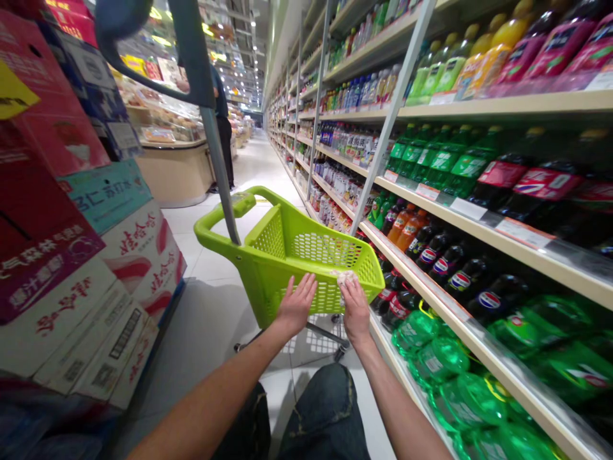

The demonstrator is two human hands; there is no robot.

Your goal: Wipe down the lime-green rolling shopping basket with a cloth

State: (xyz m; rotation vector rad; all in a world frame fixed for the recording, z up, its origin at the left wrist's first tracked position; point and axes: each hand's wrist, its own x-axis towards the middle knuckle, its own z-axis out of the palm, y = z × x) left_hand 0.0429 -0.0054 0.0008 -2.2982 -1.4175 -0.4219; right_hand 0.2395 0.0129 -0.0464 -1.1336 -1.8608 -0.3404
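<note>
Lime-green perforated plastic wheeled basket at 12 o'clock on the tiled floor; left hand spread flat on its near wall; right hand closed over a whitish crumpled wad at the rim; judgement: brace with left, press lightly, it may roll.

Aisle open beyond basket, boxes, shelves flanking

The left hand lies spread, palm down, on the near rim of a lime-green wheeled basket standing on the tiled floor. Just beside it, the right hand curls over a pale crumpled wad at the same rim. Shelves of soft-drink bottles run along the right, and stacked cartons stand on the left.
</note>
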